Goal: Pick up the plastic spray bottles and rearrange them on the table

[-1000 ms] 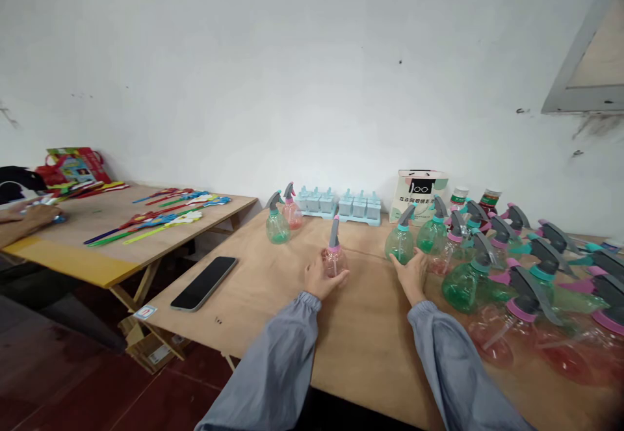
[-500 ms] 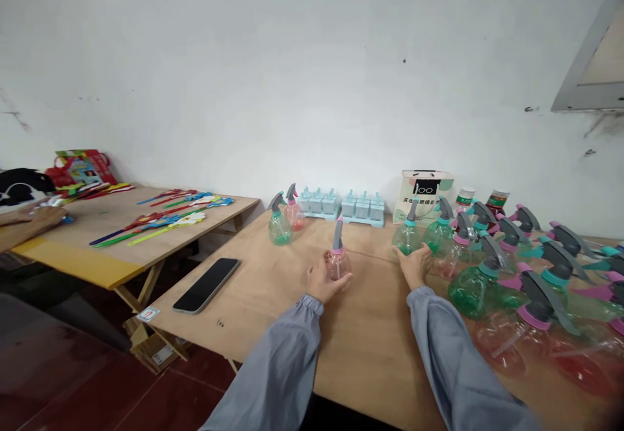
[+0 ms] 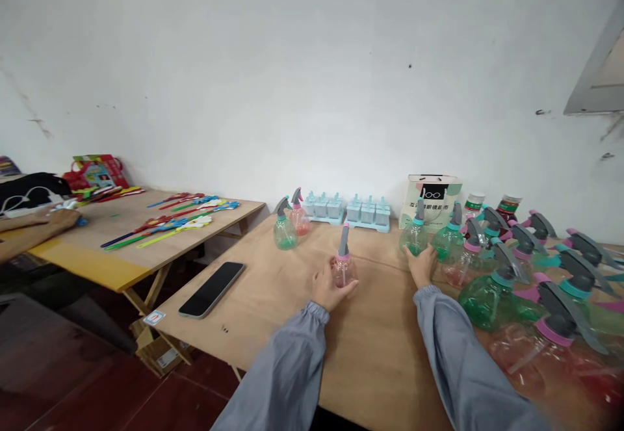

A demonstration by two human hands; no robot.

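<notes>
My left hand (image 3: 331,287) is wrapped round the clear pink body of a spray bottle (image 3: 345,271) that stands upright on the table, its grey and pink head showing above the fingers. Farther right, my right hand (image 3: 422,266) grips the lower part of a green spray bottle (image 3: 415,238), also upright. Beyond my left hand a green spray bottle (image 3: 285,233) and a pink spray bottle (image 3: 299,220) stand side by side. Close to the right of my right hand is a crowd of several pink and green spray bottles (image 3: 485,301).
Light-blue popsicle moulds (image 3: 368,212) line the wall beside a printed paper bag (image 3: 429,200) and lidded jars (image 3: 509,207). A phone (image 3: 212,289) lies at the table's left. On the neighbouring table are colourful flat strips (image 3: 170,223) and another person's hands (image 3: 56,220).
The view has shifted slightly, so everything appears a little lower and farther right. Both hands stay on the same bottles, with no clear movement across the table.
</notes>
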